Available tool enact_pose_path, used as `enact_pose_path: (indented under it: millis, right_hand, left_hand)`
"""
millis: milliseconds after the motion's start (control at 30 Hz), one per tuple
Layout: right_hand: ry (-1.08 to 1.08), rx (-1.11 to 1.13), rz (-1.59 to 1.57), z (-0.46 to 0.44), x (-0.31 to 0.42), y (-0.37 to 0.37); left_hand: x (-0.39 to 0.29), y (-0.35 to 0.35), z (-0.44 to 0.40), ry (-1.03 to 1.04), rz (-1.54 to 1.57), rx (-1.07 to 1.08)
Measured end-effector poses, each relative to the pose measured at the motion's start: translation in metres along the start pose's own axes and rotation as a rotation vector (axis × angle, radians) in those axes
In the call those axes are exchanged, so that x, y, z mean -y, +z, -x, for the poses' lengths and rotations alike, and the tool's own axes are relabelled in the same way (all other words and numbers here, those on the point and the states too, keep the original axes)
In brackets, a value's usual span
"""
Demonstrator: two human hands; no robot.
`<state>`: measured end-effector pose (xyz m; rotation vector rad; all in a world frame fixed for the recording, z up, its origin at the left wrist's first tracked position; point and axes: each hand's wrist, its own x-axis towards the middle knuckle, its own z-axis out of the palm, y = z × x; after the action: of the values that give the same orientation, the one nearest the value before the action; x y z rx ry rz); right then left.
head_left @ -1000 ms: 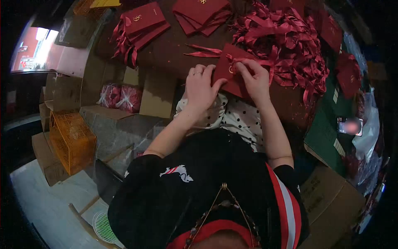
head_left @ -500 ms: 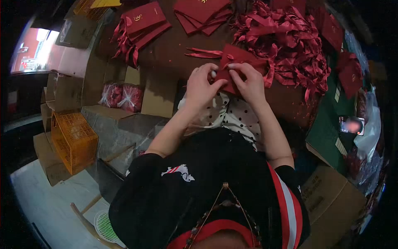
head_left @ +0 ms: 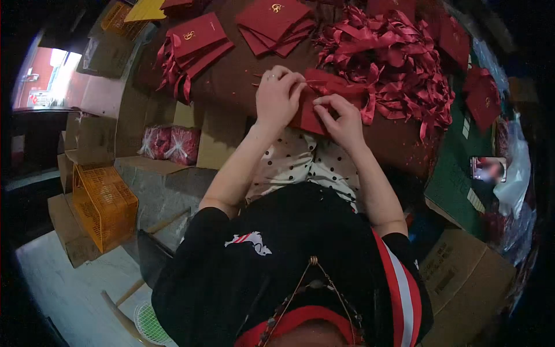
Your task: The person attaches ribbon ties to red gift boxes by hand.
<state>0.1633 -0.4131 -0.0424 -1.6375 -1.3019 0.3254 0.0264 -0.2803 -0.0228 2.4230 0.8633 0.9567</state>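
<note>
A dark red flat pouch (head_left: 307,120) lies at the table's front edge, over my lap, with a red ribbon (head_left: 319,88) across its upper part. My left hand (head_left: 278,97) is at the pouch's upper left, its fingers curled and pinching near the ribbon's end. Lower on the right side, my right hand (head_left: 341,118) has its thumb and forefinger pressed together over the pouch. Whatever sits between those right fingertips is too small to make out. A heap of shiny red ribbons (head_left: 387,63) lies just beyond the right hand.
Red pouches with gold print (head_left: 199,37) and another stack (head_left: 274,23) lie at the back of the brown table (head_left: 231,87). A phone (head_left: 488,169) rests at right on a green surface (head_left: 448,191). Cardboard boxes and an orange crate (head_left: 106,205) stand at left.
My left hand has moved up and left, away from the pouch's middle. My right hand has shifted slightly down, so the hands are farther apart. The whole view has tilted a little.
</note>
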Motion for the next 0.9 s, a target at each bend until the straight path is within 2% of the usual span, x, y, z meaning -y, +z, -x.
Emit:
enact_pose_path:
  millis: [100, 133, 200, 267, 333, 367, 400, 467, 533, 600, 700, 800, 900]
  right_hand:
    - [-0.038, 0.017, 0.037, -0.001, -0.001, 0.002]
    - [-0.041, 0.015, 0.040, 0.000, -0.003, 0.004]
    - [-0.039, -0.028, -0.006, -0.001, -0.007, 0.005]
    - [0.032, -0.033, 0.031, -0.001, -0.003, 0.003]
    - [0.076, -0.027, -0.037, 0.000, -0.004, 0.004]
    - [0.156, 0.014, -0.079, 0.000, 0.003, 0.000]
    - [0.160, 0.018, -0.081, 0.001, 0.002, 0.001]
    - [-0.086, -0.065, 0.020, 0.000, -0.002, 0.004]
    - [-0.122, -0.072, 0.058, 0.000, -0.003, 0.007]
    - [-0.146, -0.065, 0.121, 0.001, 0.000, 0.006]
    - [-0.086, 0.013, 0.100, 0.000, 0.000, 0.005]
    - [-0.124, -0.017, 0.134, 0.001, 0.001, 0.004]
    - [-0.101, -0.024, 0.139, 0.002, -0.002, 0.005]
  left_hand:
    - [-0.006, 0.000, -0.039, 0.070, 0.106, -0.069]
    - [-0.009, 0.004, -0.052, 0.202, 0.106, -0.190]
    - [-0.018, 0.008, -0.056, -0.014, 0.274, -0.091]
    - [-0.019, 0.006, -0.050, 0.019, 0.247, -0.111]
    - [-0.014, -0.005, -0.031, -0.003, 0.095, -0.054]
    - [-0.009, -0.008, -0.016, -0.062, 0.176, -0.065]
    - [-0.006, -0.015, 0.001, -0.075, 0.105, -0.055]
    - [-0.009, -0.027, 0.034, -0.146, 0.044, 0.013]
    - [-0.024, -0.038, 0.055, -0.282, 0.033, 0.135]
    - [-0.023, -0.032, 0.067, -0.219, 0.007, 0.152]
    - [-0.023, -0.028, 0.067, -0.250, 0.035, 0.187]
    - [-0.017, -0.018, 0.064, -0.224, 0.044, 0.185]
    - [-0.017, -0.013, 0.061, -0.292, 0.245, 0.140]
